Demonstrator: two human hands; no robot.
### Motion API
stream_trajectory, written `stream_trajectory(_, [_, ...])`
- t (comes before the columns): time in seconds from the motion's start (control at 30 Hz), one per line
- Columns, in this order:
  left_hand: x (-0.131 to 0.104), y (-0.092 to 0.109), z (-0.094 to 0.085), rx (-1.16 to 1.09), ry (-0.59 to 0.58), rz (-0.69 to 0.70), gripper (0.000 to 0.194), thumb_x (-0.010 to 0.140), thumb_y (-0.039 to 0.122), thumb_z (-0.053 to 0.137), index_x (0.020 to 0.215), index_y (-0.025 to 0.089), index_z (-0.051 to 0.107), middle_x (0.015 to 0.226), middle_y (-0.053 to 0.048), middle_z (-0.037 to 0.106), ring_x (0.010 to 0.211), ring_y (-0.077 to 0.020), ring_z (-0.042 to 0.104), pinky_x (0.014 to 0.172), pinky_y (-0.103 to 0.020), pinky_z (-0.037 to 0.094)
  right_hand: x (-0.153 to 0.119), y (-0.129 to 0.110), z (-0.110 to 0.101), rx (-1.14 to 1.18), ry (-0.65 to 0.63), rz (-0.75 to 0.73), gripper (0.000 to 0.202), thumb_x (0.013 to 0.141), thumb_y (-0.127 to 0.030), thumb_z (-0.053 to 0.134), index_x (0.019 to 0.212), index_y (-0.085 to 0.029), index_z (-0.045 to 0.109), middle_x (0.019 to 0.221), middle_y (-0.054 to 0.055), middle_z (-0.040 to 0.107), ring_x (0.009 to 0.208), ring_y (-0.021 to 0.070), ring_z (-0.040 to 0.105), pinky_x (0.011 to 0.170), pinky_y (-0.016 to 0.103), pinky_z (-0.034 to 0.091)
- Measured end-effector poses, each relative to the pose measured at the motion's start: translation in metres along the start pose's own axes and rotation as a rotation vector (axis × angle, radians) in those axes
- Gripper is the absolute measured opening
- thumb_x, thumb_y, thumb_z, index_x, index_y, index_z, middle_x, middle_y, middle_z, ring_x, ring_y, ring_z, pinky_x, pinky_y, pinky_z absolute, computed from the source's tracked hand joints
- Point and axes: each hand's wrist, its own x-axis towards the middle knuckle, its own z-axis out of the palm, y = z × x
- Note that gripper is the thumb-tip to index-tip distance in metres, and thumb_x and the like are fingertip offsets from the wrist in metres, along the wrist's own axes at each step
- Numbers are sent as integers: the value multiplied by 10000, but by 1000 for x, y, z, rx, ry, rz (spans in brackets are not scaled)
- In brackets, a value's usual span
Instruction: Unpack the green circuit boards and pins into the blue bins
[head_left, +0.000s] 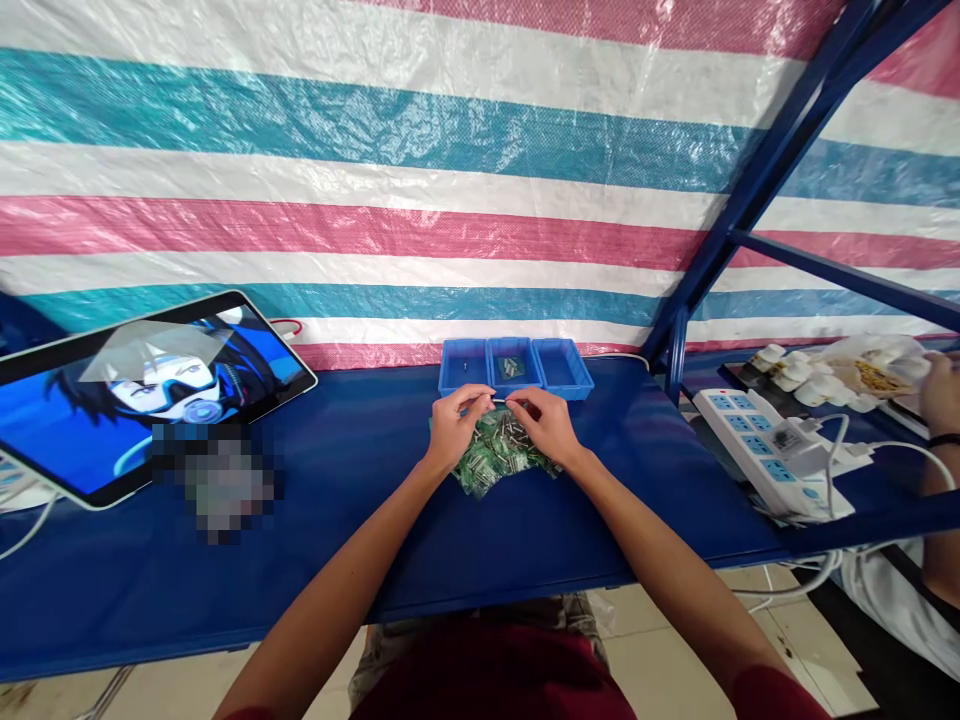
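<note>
My left hand (456, 428) and my right hand (546, 424) are raised over a heap of small metal parts in green-tinted clear bags (489, 462) on the blue table. Between my fingertips runs a thin, light-coloured piece (500, 401), pinched at one end by each hand. Just behind my hands stands a blue three-compartment tray (568, 386). Its left compartment holds a tiny part, and the middle one a few small metal pieces (511, 367). The right compartment shows nothing inside.
A large tablet (247, 400) leans at the left, with a blurred patch before it. To the right, a white power strip (757, 450) with cables lies by a blue frame post (676, 350). Beyond are white containers (817, 388) and another person's hand (941, 395).
</note>
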Motion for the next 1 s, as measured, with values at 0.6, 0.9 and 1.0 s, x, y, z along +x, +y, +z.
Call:
stream_trajectory(0.6, [3,8,2,-182,-7,-131,272,758,394,697,831,134,719,747,-78,729,650,-187,673,629,-301,565,-1,-4,-1,-26,-7,41,359,949,-424,401,883,-179,653,719,42,654,601,154,555,624,271,440])
stream_trajectory(0.9, [23,7,-20,332,181,239,242,887,342,556,967,189,726,900,-76,735,826,-208,673,831,-350,522,0,-1,-1,-25,46,61,352,939,-399,410,920,-164,672,751,51,675,613,156,578,622,272,447])
stream_trajectory(1.0, [43,3,-26,510,126,259,251,904,289,505,1026,190,702,996,-89,718,934,-229,650,892,-369,485,0,-1,-1,-32,46,57,344,935,-395,414,911,-170,674,764,57,682,623,162,585,628,277,453])
